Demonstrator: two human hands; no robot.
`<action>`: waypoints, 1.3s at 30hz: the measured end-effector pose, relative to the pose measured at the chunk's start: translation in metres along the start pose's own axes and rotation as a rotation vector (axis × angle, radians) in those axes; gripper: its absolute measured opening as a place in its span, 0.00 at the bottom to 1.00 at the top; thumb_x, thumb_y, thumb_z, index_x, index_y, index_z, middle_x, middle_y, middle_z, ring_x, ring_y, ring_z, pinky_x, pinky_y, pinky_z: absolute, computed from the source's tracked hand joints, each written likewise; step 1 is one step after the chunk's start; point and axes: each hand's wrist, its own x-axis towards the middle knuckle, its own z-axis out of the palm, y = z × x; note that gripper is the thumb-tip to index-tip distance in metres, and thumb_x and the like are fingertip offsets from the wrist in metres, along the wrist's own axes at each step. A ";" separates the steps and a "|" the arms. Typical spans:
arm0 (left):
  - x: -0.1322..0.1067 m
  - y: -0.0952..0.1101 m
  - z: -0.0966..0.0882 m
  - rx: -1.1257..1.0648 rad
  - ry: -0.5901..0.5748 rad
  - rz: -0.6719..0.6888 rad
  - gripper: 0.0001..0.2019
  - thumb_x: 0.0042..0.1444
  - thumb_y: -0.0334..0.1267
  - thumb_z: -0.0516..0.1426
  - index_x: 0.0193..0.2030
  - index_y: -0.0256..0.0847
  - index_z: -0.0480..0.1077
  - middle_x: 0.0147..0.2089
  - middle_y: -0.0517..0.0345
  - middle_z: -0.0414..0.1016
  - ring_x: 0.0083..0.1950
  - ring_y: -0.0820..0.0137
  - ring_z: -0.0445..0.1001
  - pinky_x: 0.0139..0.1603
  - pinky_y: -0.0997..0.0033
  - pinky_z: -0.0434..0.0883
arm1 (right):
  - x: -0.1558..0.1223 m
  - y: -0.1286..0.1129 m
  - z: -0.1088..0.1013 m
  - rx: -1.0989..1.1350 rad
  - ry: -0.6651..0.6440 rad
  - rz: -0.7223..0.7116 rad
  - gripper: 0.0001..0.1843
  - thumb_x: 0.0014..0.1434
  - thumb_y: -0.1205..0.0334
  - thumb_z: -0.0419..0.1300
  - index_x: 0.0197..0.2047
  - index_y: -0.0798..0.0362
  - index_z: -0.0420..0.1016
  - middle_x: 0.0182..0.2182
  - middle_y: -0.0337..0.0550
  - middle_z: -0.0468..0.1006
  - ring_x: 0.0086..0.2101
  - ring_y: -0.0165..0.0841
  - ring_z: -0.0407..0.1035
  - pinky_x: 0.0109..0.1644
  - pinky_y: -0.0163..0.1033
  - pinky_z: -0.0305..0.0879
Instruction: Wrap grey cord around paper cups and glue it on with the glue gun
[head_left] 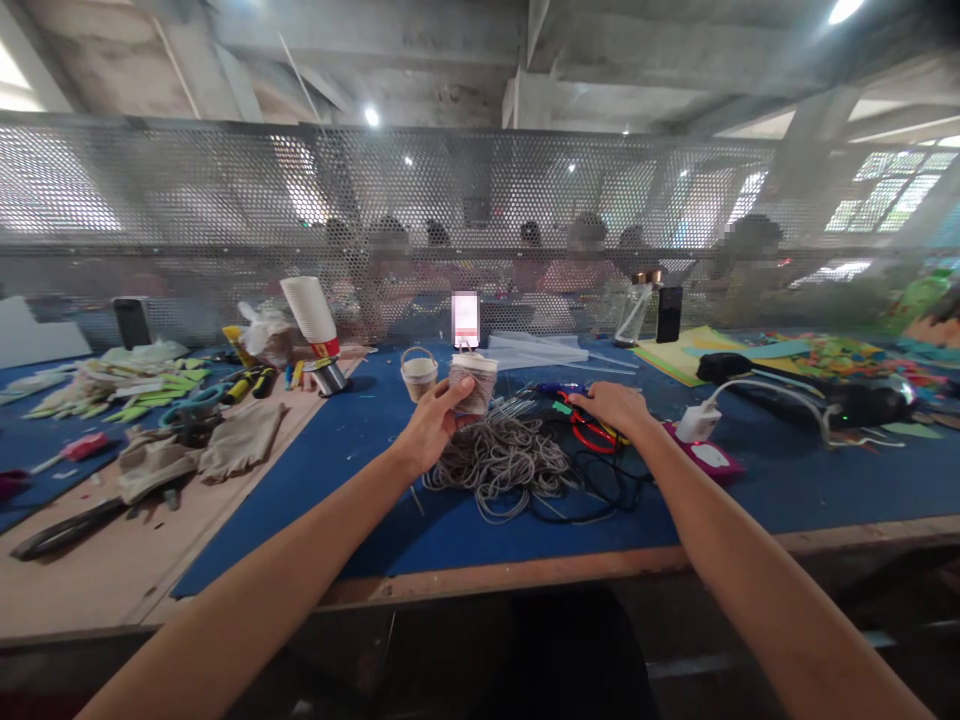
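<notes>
My left hand [433,422] is closed around a small cup wrapped in grey cord [474,381], held just above the blue mat [337,470]. A tangled heap of grey cord [504,462] lies right below it. My right hand [611,405] reaches palm down over red-handled scissors [592,430] and some thin wires, fingers curled onto them. A second small cord-wrapped basket with a handle [418,374] stands just beyond my left hand.
A stack of white paper cups [311,312] leans at the back left near pens, green paper cuttings [142,385] and cloth gloves [202,450]. A white charger [697,422] and black cables sit right. A perforated metal screen [480,220] closes the far side; people sit behind it.
</notes>
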 end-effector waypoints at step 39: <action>0.001 -0.005 0.000 0.217 0.188 0.183 0.30 0.43 0.46 0.75 0.51 0.38 0.73 0.51 0.48 0.79 0.49 0.62 0.78 0.52 0.61 0.74 | -0.055 -0.067 0.002 0.942 0.399 -0.517 0.18 0.60 0.43 0.67 0.39 0.49 0.84 0.32 0.41 0.84 0.36 0.43 0.78 0.43 0.46 0.74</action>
